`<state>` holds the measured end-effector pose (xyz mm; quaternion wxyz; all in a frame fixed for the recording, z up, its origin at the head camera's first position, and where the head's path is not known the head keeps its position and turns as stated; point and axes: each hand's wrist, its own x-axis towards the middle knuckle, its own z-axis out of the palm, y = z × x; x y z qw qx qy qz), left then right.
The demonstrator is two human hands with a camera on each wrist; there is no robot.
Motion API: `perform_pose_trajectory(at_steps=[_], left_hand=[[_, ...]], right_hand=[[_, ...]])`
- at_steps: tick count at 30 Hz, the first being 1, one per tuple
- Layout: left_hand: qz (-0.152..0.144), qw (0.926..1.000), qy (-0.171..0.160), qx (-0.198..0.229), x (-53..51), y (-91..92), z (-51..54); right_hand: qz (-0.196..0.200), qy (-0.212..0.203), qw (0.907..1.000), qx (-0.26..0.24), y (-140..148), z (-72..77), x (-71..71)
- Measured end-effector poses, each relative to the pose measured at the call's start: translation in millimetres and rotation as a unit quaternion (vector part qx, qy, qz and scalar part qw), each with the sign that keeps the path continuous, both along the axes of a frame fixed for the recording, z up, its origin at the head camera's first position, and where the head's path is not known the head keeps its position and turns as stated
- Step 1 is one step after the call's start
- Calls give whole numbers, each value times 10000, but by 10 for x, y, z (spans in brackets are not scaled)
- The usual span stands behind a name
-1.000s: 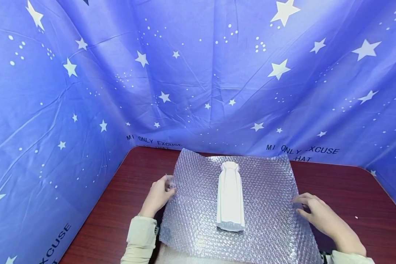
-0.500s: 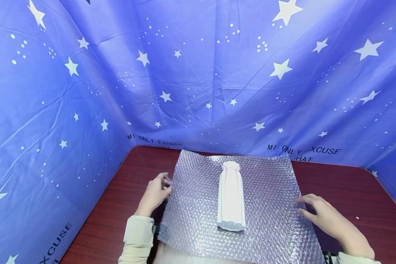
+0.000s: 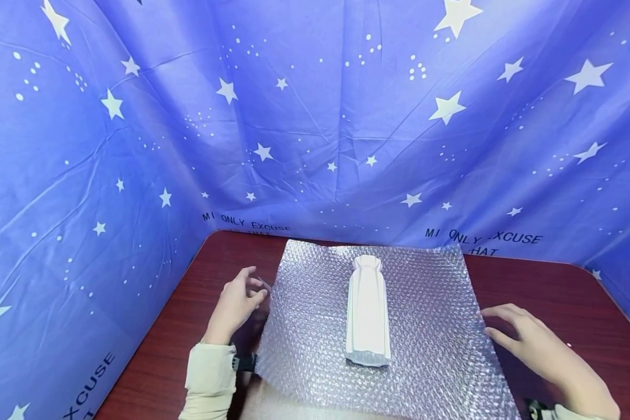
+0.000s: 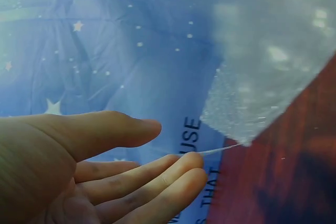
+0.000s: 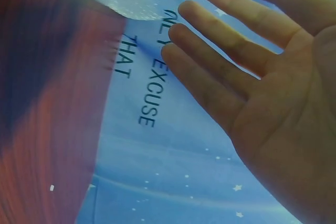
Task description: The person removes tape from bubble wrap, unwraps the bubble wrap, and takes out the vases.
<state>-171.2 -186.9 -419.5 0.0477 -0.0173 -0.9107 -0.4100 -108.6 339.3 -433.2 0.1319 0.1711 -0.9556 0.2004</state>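
A sheet of clear bubble wrap (image 3: pixel 315 338) lies spread across the table in the head view. On its middle rests a white fluted vase (image 3: pixel 368 309), lying on its side with the narrow neck pointing away. My left hand (image 3: pixel 235 303) hovers by the sheet's left edge, fingers loosely bent. In the left wrist view a thin plastic strand (image 4: pixel 215 150) runs from the bubble wrap's corner to the fingertips of this hand (image 4: pixel 105 166); no firm pinch shows. Beside the sheet's right edge is my right hand (image 3: pixel 530 338), its fingers relaxed and extended, holding nothing in the right wrist view.
A dark red wooden table (image 3: pixel 173 344) carries everything. Blue curtains (image 3: pixel 315 116) with white stars stand behind and at both sides. A pale beige surface (image 3: pixel 289 402) shows below the sheet's near edge. A tiny white speck (image 3: pixel 569 345) lies to the right.
My left hand has drawn away leftward from the sheet's edge, and its fingers have loosened. My right hand has shifted slightly right and outward. The vase stays on the sheet.
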Motion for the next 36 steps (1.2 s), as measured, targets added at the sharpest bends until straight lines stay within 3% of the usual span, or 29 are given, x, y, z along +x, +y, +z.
perform_pose_trajectory(at_steps=[12, 16, 33, 36], left_hand=[[-17, 9995, 301, -88, 132, -33, 286], [-38, 9993, 370, -1, 164, -8, 328], [-348, 9974, 549, 301, 98, 255, 152], [-408, 9970, 557, 351, 94, 292, 128]], right_hand=[[-187, -65, 9998, 5, -38, 216, 99], [-179, -118, 9997, -117, -63, 272, 115], [-135, -1035, 9938, -378, -365, 420, 61], [-113, -1046, 9936, -400, -445, 417, 38]])
